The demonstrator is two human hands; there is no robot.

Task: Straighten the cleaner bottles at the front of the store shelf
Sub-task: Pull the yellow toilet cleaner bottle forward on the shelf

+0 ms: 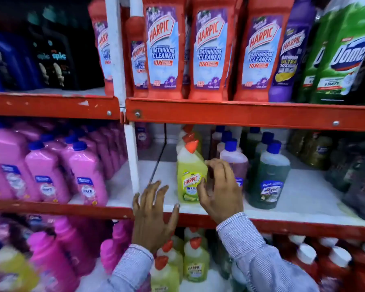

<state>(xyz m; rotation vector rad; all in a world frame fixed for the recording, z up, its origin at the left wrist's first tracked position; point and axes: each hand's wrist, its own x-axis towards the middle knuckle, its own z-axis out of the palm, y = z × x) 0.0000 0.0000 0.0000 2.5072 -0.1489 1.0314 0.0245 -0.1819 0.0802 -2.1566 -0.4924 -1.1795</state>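
Note:
A yellow-green Harpic bottle (189, 175) with an orange angled cap stands upright at the front of the middle shelf (293, 209), with two more like it in line behind. My right hand (219, 188) curls around its right side, fingertips on the body and thumb on the label. To the left of the bottle, my left hand (152, 213) is spread flat over the shelf's red front rail, fingers apart and holding nothing. Right of the yellow bottle stand a pinkish bottle (234, 163) and a dark green bottle (268, 178), both blue-capped.
A white upright post (132, 161) divides the shelf bays just left of my left hand. Pink bottles (86, 173) fill the left bay. Red Harpic Bathroom Cleaner bottles (163, 49) line the shelf above. More yellow Harpic bottles (195, 262) stand on the shelf below.

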